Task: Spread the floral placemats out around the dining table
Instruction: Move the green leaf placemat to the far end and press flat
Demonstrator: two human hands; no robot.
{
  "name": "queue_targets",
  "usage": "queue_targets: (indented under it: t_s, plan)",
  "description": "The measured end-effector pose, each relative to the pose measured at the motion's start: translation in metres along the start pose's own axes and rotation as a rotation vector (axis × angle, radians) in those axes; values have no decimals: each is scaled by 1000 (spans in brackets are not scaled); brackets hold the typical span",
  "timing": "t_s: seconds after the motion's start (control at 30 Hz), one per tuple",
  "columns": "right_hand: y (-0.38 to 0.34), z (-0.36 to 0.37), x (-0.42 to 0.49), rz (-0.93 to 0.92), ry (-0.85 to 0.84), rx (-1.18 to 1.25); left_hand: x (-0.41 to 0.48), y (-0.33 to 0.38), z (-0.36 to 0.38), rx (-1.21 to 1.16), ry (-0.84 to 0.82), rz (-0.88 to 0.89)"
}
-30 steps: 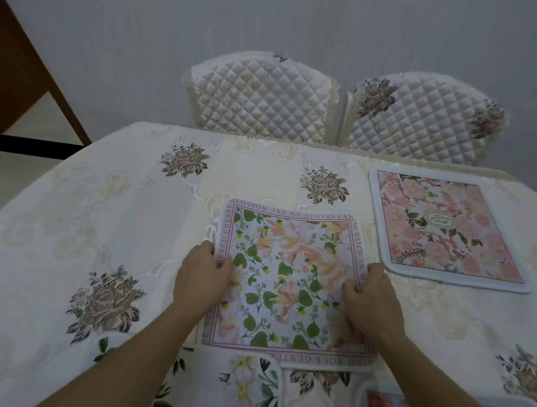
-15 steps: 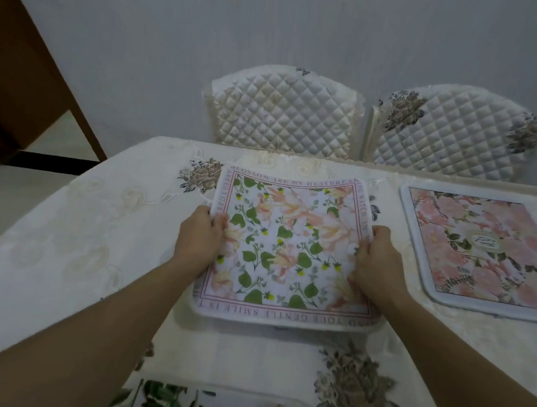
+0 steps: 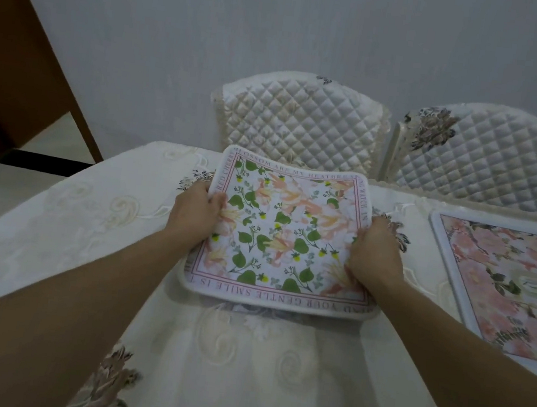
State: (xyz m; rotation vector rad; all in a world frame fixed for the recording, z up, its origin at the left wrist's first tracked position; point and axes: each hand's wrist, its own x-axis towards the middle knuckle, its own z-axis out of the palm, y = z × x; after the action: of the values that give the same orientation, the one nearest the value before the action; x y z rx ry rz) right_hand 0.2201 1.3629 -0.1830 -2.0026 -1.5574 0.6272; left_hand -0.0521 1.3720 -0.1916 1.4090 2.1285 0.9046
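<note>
Carried farther across the table since the earlier frame, the green-leaf placemat now reaches the far edge, its far border lifted in front of the left quilted chair. We see the left hand gripping its left edge and the right hand its right edge, fingers closed on the mat. To the right, apart, the pink placemat lies flat on the cream tablecloth, before the right quilted chair.

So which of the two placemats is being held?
The green-leaf placemat, gripped by left hand and right hand; the pink placemat lies untouched.
</note>
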Motion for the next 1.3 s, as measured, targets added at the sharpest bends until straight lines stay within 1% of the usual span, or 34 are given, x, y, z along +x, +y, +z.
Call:
queue_targets:
  t_s: [0.1, 0.17, 0.23, 0.3, 0.33, 0.4, 0.47, 0.53, 0.57, 0.63, 0.7, 0.73, 0.77, 0.8, 0.83, 0.87, 0.93, 0.97, 1.0, 1.03, 1.1, 1.23, 1.3]
  plan:
    - [4, 14, 10, 19, -17, -76, 8, -9, 12, 37, 23, -10]
    - [13, 23, 15, 55, -41, -105, 7, -14, 22, 140, 88, 9]
    - [20, 29, 14, -7, -27, -176, 4, -19, 30, 262, 195, 71]
    - [27, 33, 15, -118, 5, -283, 4, -23, 36, 360, 280, 164]
    - [30, 35, 16, -187, -7, -411, 5, -25, 38, 401, 300, 191]
    - [35, 37, 18, -251, -49, -617, 8, -27, 40, 452, 298, 200]
    - [37, 37, 18, -229, -38, -664, 8, -30, 41, 478, 282, 197]
    - [38, 36, 13, -179, 4, -634, 8, -32, 42, 494, 292, 185]
    - [37, 36, 9, -148, 12, -657, 8, -32, 41, 499, 296, 169]
    - [34, 36, 2, -153, 79, -804, 8, -31, 40, 520, 298, 141]
    - [26, 35, 0, -211, 183, -879, 6, -28, 40, 548, 322, 196]
    - [20, 37, 0, -297, 227, -858, 5, -24, 42, 550, 325, 279]
    - [14, 41, 1, -403, 241, -799, 3, -19, 46, 539, 303, 395]
    - [3, 48, 3, -505, 212, -711, 0, -13, 51, 509, 266, 524]
    - [-8, 58, 6, -583, 170, -612, -2, -7, 58, 466, 214, 636]
    - [-22, 68, 9, -618, 119, -520, -2, -2, 65, 407, 142, 702]
    - [-39, 91, 16, -635, -29, -446, 0, 1, 78, 302, -62, 709]
    - [-39, 101, 21, -636, -96, -454, 2, 0, 83, 316, -145, 724]
    - [-37, 107, 25, -633, -142, -455, 5, -2, 86, 385, -186, 747]
    - [-32, 109, 30, -616, -166, -447, 9, -3, 88, 468, -211, 746]
    - [-20, 105, 34, -558, -151, -464, 16, -7, 87, 582, -239, 695]
    - [2, 86, 41, -466, -188, -576, 22, -20, 70, 656, -262, 579]
    - [15, 76, 43, -433, -183, -596, 24, -33, 58, 675, -243, 532]
